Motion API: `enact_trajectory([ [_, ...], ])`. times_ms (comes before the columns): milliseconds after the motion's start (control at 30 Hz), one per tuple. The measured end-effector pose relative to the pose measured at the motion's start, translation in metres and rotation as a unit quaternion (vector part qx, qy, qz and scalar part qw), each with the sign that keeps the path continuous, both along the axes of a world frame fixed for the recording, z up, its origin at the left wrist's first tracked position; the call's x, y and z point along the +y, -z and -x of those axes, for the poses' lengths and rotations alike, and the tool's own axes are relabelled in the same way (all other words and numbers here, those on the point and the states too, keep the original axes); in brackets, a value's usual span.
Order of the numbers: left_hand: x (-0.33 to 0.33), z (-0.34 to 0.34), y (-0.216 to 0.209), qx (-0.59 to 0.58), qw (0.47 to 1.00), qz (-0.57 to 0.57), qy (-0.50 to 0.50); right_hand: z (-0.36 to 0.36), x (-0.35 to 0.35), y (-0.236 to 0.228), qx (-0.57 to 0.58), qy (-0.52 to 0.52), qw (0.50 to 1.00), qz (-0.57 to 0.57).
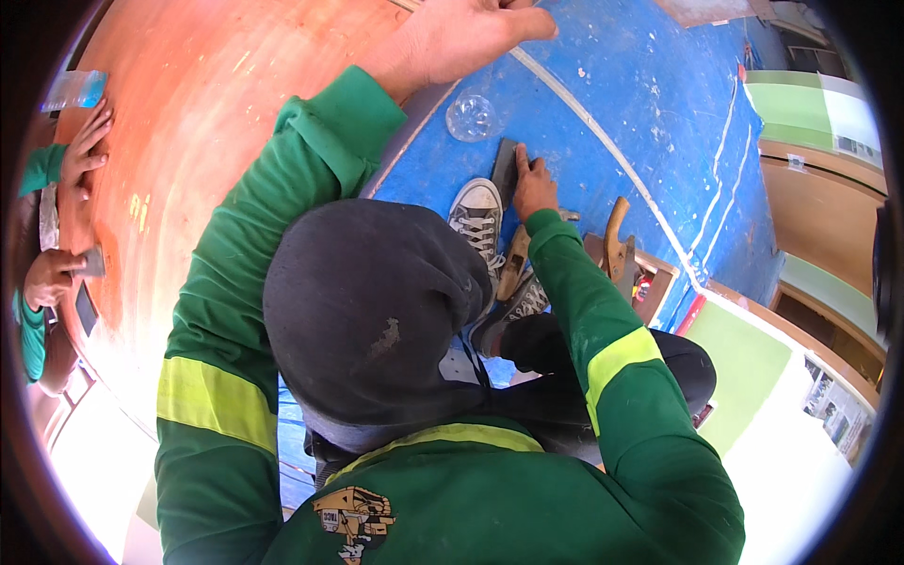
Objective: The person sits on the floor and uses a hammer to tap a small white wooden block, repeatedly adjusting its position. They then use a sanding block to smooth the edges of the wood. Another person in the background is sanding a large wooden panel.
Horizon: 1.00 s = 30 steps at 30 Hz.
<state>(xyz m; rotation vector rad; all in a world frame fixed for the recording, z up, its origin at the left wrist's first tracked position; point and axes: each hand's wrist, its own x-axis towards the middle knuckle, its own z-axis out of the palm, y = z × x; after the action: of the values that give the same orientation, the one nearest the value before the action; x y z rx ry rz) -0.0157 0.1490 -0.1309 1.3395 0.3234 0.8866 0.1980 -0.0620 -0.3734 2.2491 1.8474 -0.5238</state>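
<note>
My left hand (459, 40) is at the top, by the edge of a large reddish-brown wooden board (226, 85). One digit stretches to the right with nothing visible in the hand; the upper edge cuts off part of the fingers. Lower down, my right hand (535, 186) holds a dark grey, flat rectangular piece (506, 168) beside my grey canvas shoe (476, 212), its index finger stretched along the piece. A clear round plastic container (472, 118) sits on the blue floor sheet just above. A wooden hand plane (514, 266) lies between my shoes.
Right of my right hand, a curved wooden handle (617, 231) stands by a small wooden box (654, 287). At far left, a co-worker's hand holds a small grey block (92, 262) against the board, near a clear bottle (80, 89). A pale strip (603, 137) crosses the blue sheet.
</note>
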Motion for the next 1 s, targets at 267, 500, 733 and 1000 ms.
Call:
enact_trajectory([
  [267, 0.0, -0.001, -0.003, 0.015, 1.0, 0.006, -0.016, 0.013, -0.035, 0.01, -0.062, -0.045, 0.997, -0.019],
  [500, 0.001, -0.004, -0.005, 0.027, 0.999, 0.021, -0.004, 0.033, -0.067, 0.014, -0.052, -0.002, 0.999, -0.013],
  [733, -0.01, 0.004, -0.005, 0.05, 0.998, -0.005, -0.039, 0.013, -0.009, 0.0, -0.034, 0.012, 0.998, -0.047],
  [1000, -0.007, 0.008, -0.013, 0.091, 0.991, -0.006, -0.096, 0.016, -0.025, 0.005, 0.012, 0.014, 1.0, -0.001],
])
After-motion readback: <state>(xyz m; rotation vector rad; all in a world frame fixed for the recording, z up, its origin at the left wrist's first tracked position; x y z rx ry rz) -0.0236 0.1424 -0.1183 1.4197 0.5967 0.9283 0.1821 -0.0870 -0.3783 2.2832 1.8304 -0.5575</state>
